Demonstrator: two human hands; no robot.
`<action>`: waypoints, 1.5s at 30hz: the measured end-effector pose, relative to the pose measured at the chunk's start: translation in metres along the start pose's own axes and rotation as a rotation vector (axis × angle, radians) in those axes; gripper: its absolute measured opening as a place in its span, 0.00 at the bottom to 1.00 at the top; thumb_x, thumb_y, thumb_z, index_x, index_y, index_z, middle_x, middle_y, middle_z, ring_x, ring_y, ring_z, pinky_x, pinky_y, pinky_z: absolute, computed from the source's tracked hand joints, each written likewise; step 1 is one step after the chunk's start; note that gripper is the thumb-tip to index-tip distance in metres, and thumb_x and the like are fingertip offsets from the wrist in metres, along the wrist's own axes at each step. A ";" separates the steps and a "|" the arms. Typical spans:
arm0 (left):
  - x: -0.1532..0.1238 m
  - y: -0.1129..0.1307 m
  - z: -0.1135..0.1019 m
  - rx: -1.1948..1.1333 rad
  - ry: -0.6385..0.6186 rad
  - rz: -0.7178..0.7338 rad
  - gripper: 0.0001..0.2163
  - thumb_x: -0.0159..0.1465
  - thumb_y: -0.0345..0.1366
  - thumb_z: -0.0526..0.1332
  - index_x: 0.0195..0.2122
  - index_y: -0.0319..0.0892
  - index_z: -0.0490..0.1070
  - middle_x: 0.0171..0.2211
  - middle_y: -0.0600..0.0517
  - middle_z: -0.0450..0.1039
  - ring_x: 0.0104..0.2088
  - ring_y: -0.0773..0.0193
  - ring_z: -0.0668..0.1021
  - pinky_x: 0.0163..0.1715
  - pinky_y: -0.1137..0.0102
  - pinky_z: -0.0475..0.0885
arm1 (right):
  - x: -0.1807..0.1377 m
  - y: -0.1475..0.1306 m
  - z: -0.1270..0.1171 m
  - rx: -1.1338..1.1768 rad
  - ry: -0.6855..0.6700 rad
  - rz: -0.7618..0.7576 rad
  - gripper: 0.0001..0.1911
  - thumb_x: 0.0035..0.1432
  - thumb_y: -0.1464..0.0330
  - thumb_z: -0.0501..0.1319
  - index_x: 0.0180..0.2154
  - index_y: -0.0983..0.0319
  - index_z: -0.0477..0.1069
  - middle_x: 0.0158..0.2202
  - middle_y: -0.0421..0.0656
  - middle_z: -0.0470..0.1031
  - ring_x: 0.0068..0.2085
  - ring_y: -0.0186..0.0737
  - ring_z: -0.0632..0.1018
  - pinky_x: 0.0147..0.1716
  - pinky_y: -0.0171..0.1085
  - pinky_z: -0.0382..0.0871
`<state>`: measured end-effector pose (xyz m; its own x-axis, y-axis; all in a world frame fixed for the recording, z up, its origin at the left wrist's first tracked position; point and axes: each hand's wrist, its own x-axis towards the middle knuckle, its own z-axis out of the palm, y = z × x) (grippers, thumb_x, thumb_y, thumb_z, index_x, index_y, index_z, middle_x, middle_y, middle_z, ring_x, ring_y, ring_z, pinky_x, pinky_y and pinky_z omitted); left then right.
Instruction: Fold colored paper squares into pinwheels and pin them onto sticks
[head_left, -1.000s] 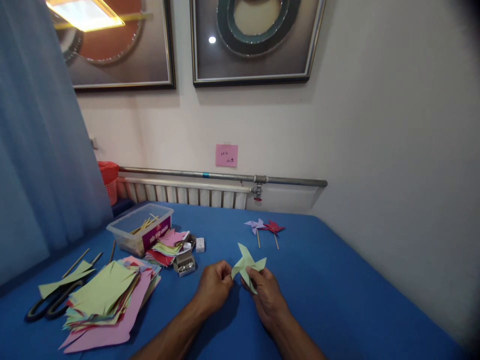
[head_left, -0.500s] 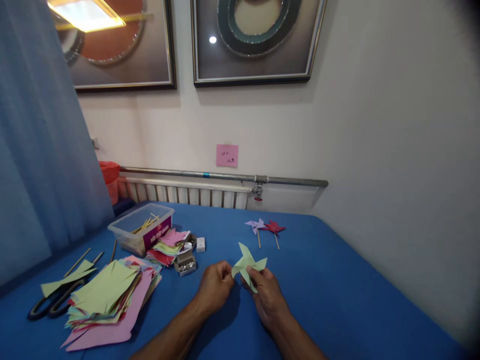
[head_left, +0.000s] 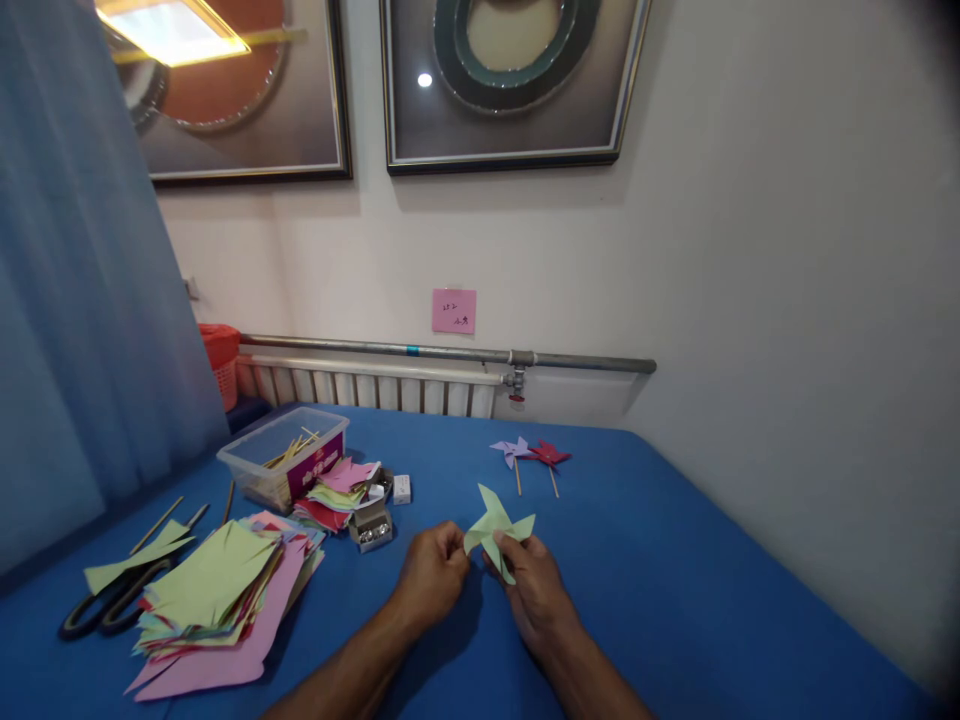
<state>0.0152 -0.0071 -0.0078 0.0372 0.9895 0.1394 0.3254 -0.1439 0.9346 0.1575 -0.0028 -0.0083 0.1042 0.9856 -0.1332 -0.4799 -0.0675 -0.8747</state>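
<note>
A light green paper pinwheel (head_left: 493, 522) is held up just above the blue tabletop, its folded blades spread. My right hand (head_left: 536, 585) grips it from the lower right, the thumb lying on its front near the centre. On the other side my left hand (head_left: 435, 570) is closed, fingertips against the tip of the left blade. Whatever those fingers pinch is hidden. Farther back lie a lilac pinwheel (head_left: 512, 451) and a red pinwheel (head_left: 549, 455), each on a thin wooden stick.
At left, a pile of cut coloured paper (head_left: 214, 575) lies beside black-handled scissors (head_left: 124, 605). Behind are a clear plastic box (head_left: 259, 480) of wooden sticks, smaller paper pieces (head_left: 334, 495), an open little box of metal pins (head_left: 373, 530) and a small white box (head_left: 402, 489).
Almost nothing differs. Both hands and the green pinwheel keep their places, and the view has shifted very slightly.
</note>
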 end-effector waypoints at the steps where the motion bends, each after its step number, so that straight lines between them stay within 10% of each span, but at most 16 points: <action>1: 0.000 0.000 0.000 -0.001 -0.005 -0.003 0.07 0.57 0.31 0.59 0.23 0.43 0.64 0.19 0.59 0.61 0.23 0.69 0.62 0.25 0.72 0.54 | 0.000 0.000 0.000 0.003 0.004 -0.001 0.16 0.36 0.61 0.75 0.29 0.59 0.76 0.27 0.40 0.81 0.34 0.46 0.81 0.30 0.37 0.69; 45: -0.001 -0.005 0.006 0.076 0.041 0.046 0.08 0.60 0.30 0.57 0.23 0.43 0.63 0.20 0.59 0.62 0.24 0.68 0.64 0.26 0.72 0.54 | 0.002 0.002 -0.001 0.025 -0.043 -0.032 0.14 0.38 0.62 0.75 0.26 0.57 0.73 0.30 0.42 0.84 0.38 0.52 0.84 0.33 0.39 0.73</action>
<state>0.0190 -0.0073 -0.0147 0.0153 0.9804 0.1965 0.3948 -0.1865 0.8996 0.1579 -0.0014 -0.0107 0.0830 0.9929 -0.0850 -0.4982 -0.0326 -0.8665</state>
